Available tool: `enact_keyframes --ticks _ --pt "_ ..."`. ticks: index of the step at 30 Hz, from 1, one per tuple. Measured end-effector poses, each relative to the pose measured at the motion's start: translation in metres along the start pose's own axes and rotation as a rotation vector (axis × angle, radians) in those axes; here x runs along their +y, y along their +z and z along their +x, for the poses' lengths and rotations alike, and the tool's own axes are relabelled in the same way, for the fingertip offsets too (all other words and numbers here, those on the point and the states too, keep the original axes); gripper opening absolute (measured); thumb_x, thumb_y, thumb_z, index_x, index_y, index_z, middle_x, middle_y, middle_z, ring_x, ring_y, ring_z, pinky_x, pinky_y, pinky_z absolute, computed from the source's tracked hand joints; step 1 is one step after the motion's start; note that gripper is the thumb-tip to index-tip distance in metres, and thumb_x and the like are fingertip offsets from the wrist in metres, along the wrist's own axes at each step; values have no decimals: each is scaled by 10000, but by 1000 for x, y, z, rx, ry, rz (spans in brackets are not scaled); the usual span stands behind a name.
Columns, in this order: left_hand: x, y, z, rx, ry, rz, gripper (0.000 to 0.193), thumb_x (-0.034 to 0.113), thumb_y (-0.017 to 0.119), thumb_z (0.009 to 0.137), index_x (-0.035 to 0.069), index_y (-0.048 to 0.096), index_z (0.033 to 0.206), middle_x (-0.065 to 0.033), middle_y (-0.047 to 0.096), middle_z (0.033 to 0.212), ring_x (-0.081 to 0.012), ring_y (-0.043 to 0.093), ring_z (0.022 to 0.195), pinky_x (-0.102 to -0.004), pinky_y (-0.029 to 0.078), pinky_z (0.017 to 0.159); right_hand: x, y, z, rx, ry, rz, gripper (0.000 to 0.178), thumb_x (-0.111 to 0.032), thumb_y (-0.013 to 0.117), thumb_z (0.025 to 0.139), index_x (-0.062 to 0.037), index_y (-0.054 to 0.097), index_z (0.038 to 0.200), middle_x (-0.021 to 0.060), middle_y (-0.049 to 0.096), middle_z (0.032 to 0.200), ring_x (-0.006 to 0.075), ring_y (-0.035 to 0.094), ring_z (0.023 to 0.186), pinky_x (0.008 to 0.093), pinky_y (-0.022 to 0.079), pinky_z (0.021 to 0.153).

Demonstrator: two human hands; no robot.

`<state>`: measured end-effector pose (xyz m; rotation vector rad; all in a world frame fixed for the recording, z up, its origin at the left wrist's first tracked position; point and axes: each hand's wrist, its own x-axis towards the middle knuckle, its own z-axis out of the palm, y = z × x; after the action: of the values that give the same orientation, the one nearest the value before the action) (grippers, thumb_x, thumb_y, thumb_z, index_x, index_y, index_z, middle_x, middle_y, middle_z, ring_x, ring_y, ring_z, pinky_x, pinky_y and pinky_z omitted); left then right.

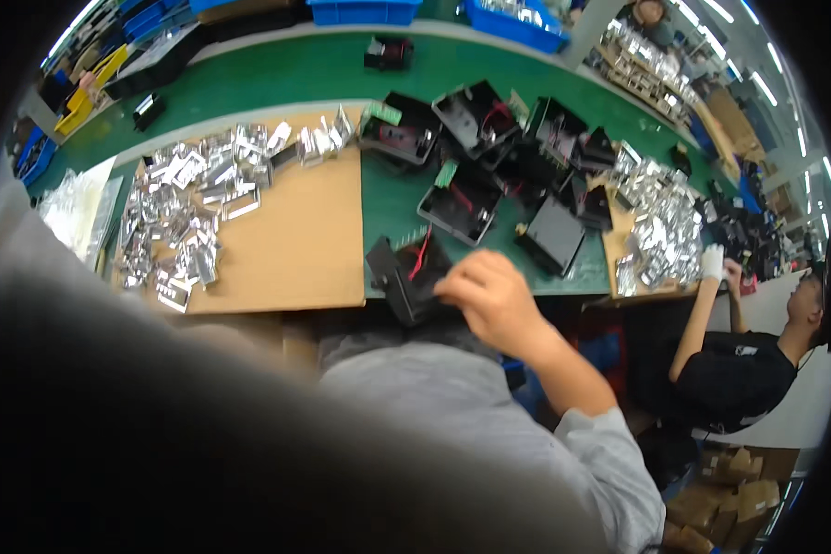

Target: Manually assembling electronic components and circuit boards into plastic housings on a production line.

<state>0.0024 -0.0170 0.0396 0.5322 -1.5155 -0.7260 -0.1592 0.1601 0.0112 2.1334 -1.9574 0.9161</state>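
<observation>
Beyond the table's front edge, close to my body, a black plastic case is tilted, with red wires standing up inside it. My right hand has its fingers closed together at the case's right side, and they appear to pinch its edge. My left hand does not show; a large blurred grey shape, perhaps my sleeve, fills the lower left. Just past the case, an open black housing with a red wire and a small green circuit board lies on the green table. Several similar cases are heaped behind it, some overlapping.
A cardboard sheet on the left carries a pile of shiny metal parts. Another shiny heap lies at the right, near a co-worker in black. Blue bins line the far side. One black part sits apart.
</observation>
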Motion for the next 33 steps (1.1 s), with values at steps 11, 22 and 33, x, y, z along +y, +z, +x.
enact_keyframes --ticks 11,22,33 --pt "24 -52 1 -314 -13 148 303 89 676 933 66 715 1232 -95 739 1189 -216 691 991 -319 547 958 12 33 11 34 -72 61 248 -61 672 819 -172 748 1028 -27 622 1005 198 602 1003 346 462 962" --pt "-20 -8 8 -812 16 413 314 13 704 854 125 768 1141 -77 742 1109 -269 687 985 -340 552 876 -3 54 -4 143 -5 150 247 -27 705 813 -164 787 1001 -26 653 982 201 604 980 347 488 917" --pt "-34 -4 15 -846 122 292 293 37 772 699 81 747 988 -67 731 1157 -281 666 1081 -378 538 929 -4 59 4 230 81 117 204 -118 741 827 -155 763 1026 -27 666 1012 189 604 961 322 484 886"
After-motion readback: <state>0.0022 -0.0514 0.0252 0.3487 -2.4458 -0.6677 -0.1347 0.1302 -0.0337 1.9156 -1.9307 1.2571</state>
